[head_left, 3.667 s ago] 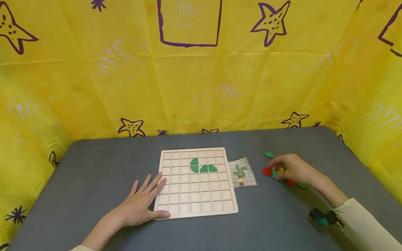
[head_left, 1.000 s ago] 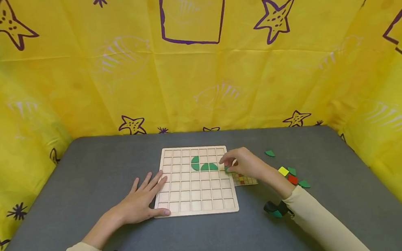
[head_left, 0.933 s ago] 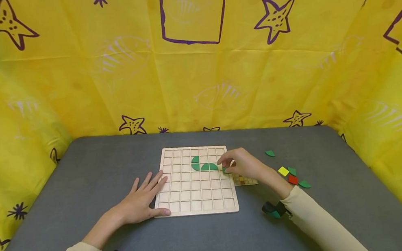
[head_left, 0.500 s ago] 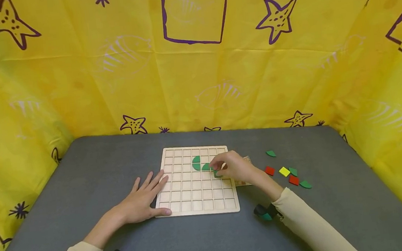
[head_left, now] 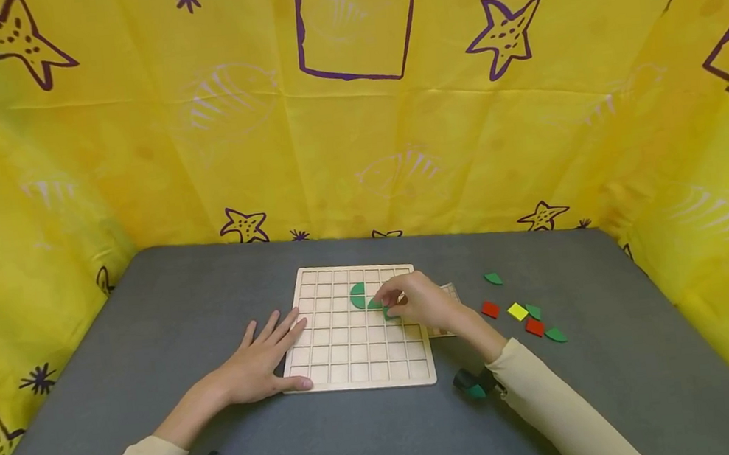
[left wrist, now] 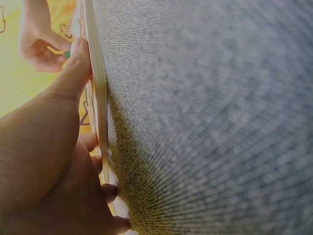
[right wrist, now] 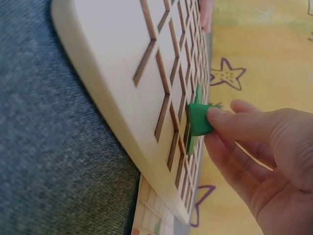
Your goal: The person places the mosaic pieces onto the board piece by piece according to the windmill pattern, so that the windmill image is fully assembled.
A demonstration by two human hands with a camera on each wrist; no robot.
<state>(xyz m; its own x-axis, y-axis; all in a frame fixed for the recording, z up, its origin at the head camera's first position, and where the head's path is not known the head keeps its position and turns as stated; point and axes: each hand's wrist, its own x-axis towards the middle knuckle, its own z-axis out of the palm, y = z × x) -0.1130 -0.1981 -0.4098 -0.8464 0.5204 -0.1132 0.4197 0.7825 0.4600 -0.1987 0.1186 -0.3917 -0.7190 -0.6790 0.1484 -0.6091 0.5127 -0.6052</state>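
A wooden grid board (head_left: 344, 348) lies on the grey table, with green quarter-circle tiles (head_left: 358, 296) set in some of its upper cells. My left hand (head_left: 248, 366) rests along the board's left edge, fingers spread and straight, thumb at the lower left corner. Between thumb and fingertips my right hand (head_left: 422, 303) pinches a green quarter-circle tile (right wrist: 199, 120) close over the upper middle cells. In the head view the fingers partly cover that tile and the ones set beneath.
A printed pattern card (head_left: 444, 332) sticks out from the board's right side, partly behind the right hand. Farther right lie loose tiles: two red squares (head_left: 489, 309), a yellow square (head_left: 517, 311) and several green quarter circles (head_left: 493, 278). A yellow patterned cloth (head_left: 354, 132) hangs behind the table.
My right hand has picked up a green tile from the loose tiles and carried it left, over the board's grid. The left hand has stayed on the board's edge.
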